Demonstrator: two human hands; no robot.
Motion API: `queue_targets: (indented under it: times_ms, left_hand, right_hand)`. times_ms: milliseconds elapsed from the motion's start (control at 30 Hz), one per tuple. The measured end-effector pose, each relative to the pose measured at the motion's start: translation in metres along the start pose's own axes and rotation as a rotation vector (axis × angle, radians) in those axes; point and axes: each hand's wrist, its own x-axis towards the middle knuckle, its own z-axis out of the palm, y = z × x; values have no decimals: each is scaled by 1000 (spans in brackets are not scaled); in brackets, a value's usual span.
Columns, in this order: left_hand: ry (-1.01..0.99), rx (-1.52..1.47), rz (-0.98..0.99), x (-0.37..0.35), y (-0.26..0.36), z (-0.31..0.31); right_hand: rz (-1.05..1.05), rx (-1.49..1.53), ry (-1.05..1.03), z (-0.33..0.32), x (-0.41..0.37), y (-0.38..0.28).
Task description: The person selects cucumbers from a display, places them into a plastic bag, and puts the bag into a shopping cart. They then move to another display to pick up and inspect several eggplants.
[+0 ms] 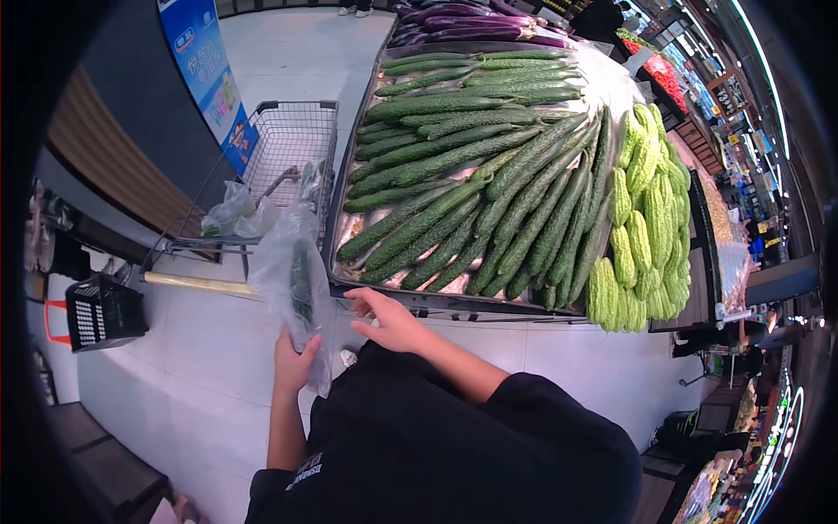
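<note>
My left hand [295,358] is closed round a clear plastic bag [284,253] with a long green cucumber [301,279] inside it. The bag hangs upright in front of the shopping cart. To its right, my right hand [381,320] is held apart from the bag, fingers spread and somewhat curled, near the front edge of the display tray [436,298]. Nothing shows between those fingers. Many cucumbers [463,166] lie in rows on the tray. Pale green bitter melons [646,236] are piled at its right side, and purple eggplants [471,26] lie at the far end.
A wire shopping cart [292,144] with bagged produce [231,210] stands at the left of the tray. Further left are a black basket [106,314] with a red handle and a blue poster board [205,70]. Other people are in the background, one [724,336] at the right.
</note>
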Motion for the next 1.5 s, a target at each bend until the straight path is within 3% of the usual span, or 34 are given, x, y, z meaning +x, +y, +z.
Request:
queue_targets:
  times_ms: [100, 167, 233, 300, 467, 567, 733, 900, 1000, 1133, 1200, 1333, 1500]
  left_hand:
    - [57, 20, -60, 1, -15, -9]
    - [108, 43, -66, 5, -9, -12]
    - [150, -66, -54, 12, 9, -13]
    - [167, -55, -61, 18, 12, -15]
    - [188, 53, -92, 19, 6, -27]
    - [206, 0, -74, 24, 6, -39]
    - [241, 111, -117, 43, -23, -85]
    - [131, 136, -128, 76, -45, -147]
    - [148, 142, -103, 99, -67, -182]
    - [22, 62, -150, 128, -100, -225]
    - [-17, -120, -253, 134, -104, -239]
    - [-159, -163, -242, 154, -114, -255]
    - [-277, -351, -71, 179, -97, -229]
  right_hand:
    - [-56, -76, -57, 5, 25, -3]
    - [-227, -237, -3, 11, 41, -1]
    - [-202, -195, -47, 19, 58, 1]
    - [-290, -315, 9, 31, 74, 6]
    - [-359, -503, -93, 68, 105, 19]
    - [-258, -487, -241, 82, 112, 20]
    - [-238, -539, -120, 96, 124, 25]
    - [15, -777, -273, 110, 152, 23]
    - [115, -844, -275, 120, 166, 22]
    - [260, -858, -269, 122, 171, 5]
    - [281, -889, -247, 125, 175, 6]
    - [301, -910, -177, 128, 183, 8]
    - [256, -893, 27, 133, 183, 12]
